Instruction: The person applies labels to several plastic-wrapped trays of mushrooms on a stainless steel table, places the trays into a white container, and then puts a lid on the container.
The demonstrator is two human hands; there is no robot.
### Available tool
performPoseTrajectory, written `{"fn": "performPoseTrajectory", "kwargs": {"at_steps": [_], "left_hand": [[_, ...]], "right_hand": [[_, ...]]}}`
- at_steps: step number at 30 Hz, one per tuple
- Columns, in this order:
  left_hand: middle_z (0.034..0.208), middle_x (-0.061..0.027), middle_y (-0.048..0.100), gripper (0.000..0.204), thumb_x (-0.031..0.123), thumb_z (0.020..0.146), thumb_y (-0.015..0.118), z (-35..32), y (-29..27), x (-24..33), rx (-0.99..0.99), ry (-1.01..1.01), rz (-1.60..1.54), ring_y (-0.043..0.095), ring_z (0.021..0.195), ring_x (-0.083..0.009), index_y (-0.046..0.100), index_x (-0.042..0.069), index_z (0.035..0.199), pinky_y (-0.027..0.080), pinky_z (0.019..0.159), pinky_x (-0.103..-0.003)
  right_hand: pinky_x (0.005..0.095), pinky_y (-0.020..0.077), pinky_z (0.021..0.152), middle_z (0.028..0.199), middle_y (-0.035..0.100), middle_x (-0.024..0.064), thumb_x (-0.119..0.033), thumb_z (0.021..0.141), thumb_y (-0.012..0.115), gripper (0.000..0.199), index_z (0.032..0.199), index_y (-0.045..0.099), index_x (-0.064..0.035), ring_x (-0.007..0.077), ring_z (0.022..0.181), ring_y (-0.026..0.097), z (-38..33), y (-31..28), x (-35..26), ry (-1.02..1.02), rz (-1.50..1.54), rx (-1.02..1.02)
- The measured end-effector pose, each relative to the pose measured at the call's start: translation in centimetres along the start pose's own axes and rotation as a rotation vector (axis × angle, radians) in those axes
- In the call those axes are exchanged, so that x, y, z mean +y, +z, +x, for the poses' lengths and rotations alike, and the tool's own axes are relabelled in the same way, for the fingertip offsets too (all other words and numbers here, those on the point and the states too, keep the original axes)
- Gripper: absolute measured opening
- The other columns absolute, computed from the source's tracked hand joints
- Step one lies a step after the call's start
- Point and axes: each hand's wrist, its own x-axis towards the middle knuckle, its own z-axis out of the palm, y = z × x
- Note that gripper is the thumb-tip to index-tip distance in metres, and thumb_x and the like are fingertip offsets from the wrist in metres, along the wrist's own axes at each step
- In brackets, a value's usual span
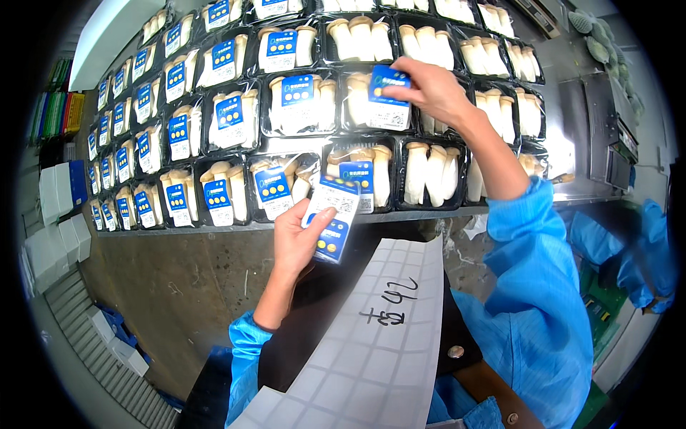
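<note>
Labels (pixel 334 214), a small blue-and-white stack, sit pinched in your left hand (pixel 300 239) at centre frame; your right hand (pixel 429 89), upper centre, presses one label (pixel 388 96) onto a mushroom tray (pixel 357 100) among wrapped trays on the table (pixel 572 187).

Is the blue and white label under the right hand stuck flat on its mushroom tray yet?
Cannot tell. The right hand pinches the blue and white label's top edge against the wrapped black mushroom tray.
</note>
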Motion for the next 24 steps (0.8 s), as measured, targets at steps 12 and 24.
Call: {"fn": "performPoseTrajectory", "kwargs": {"at_steps": [12,24], "left_hand": [[0.09,-0.0044,0.073,0.018,0.008,0.088,0.07,2.0,-0.3,2.2,-0.084,0.211,0.07,0.064,0.079,-0.0065,0.07,-0.003,0.103,0.05,0.07,-0.022],[0.079,0.0029,0.065,0.016,0.013,0.094,0.068,5.2,2.8,3.4,0.076,0.13,-0.084,0.049,0.069,0.001,0.066,0.0,0.085,0.038,0.058,-0.017]], "right_hand": [[0.0345,0.053,0.073,0.107,0.065,0.0127,-0.037,0.087,0.072,0.063,0.135,0.047,-0.005,0.0215,0.085,0.065,-3.0,2.1,-4.6,0.288,0.589,-0.201],[0.0274,0.05,0.053,0.075,0.069,0.0043,-0.016,0.086,0.074,0.016,0.096,0.07,-0.0031,0.0119,0.058,0.063,-3.8,-0.3,-9.3,-0.135,0.265,-0.058]]}}
